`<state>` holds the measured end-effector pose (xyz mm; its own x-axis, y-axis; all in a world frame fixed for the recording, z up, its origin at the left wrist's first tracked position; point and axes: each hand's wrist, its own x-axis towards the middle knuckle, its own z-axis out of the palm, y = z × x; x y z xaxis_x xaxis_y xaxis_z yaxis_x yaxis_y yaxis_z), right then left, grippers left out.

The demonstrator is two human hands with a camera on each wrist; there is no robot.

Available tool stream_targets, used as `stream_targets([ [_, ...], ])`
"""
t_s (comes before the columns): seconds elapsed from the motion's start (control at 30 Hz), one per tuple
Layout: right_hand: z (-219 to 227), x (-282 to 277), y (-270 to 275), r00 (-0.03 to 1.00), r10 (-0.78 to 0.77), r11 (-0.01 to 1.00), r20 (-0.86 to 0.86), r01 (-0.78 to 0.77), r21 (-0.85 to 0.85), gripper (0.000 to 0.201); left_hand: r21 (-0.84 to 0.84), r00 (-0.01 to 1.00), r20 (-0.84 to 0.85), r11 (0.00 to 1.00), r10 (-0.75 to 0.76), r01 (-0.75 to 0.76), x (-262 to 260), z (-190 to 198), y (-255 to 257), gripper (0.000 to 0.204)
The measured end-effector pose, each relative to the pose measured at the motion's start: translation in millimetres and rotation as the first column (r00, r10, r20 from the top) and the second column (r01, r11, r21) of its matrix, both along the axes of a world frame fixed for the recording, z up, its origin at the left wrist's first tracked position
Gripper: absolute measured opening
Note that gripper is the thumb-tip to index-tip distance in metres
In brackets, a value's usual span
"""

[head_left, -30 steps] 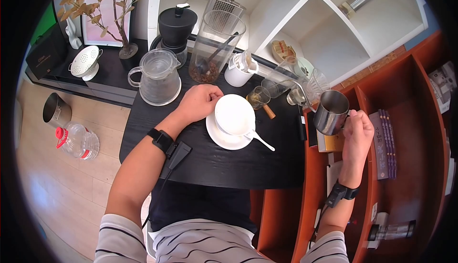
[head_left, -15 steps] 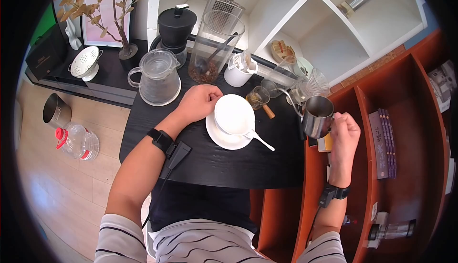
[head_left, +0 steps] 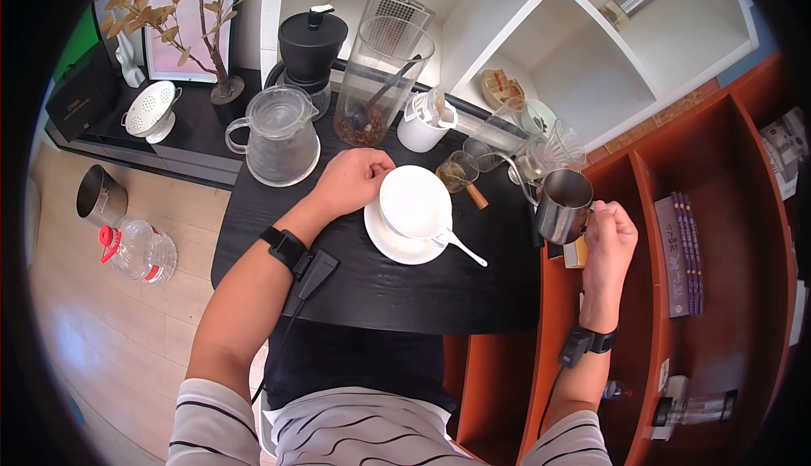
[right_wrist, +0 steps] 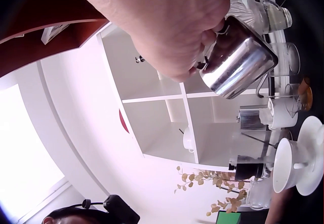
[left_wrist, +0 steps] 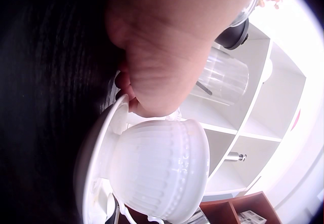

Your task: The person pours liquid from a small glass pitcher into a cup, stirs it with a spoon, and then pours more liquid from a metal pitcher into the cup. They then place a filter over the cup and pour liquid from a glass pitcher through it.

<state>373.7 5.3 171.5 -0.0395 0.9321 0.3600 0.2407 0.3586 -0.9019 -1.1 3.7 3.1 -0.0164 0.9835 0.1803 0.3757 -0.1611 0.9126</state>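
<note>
On the black table, a white teacup stands on a white saucer, with a white spoon sticking out to the right. My left hand pinches the saucer's left rim; the left wrist view shows a fingertip over that rim, beside the fluted cup. The right hand grips the handle of a lidless steel gooseneck kettle, held upright in the air by the table's right edge. Its thin curved spout points left, towards the glassware. The handle is mostly hidden behind the fingers in the right wrist view.
Behind the cup stand a glass server, a black grinder, a tall glass canister with beans, a white mug and a small wooden-handled glass. A brown shelf borders the right side.
The right hand has carried the kettle left, closer to the table, then held it almost still over the last half second. The left hand, cup and saucer have stayed put.
</note>
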Motion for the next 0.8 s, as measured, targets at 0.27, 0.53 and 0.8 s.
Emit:
stream_targets([
  [0.27, 3, 2, -2, 0.999, 0.010, 0.998, -0.050, -0.007, 0.062, 0.032, -0.005, 0.999, 0.037, 1.000, -0.013, 0.013, 1, -2, 1, 0.018],
  [0.53, -30, -4, 2, 1.000, -0.012, 0.999, 0.001, 0.012, -0.034, 0.034, 0.006, 0.999, 0.038, 1.000, -0.018, 0.017, 0, -5, 2, 0.016],
  [0.8, -16, -4, -2, 0.996, -0.019, 1.000, -0.083, 0.020, 0.006, 0.035, 0.015, 1.000, 0.016, 1.000, -0.021, 0.021, 0, -4, 2, 0.016],
])
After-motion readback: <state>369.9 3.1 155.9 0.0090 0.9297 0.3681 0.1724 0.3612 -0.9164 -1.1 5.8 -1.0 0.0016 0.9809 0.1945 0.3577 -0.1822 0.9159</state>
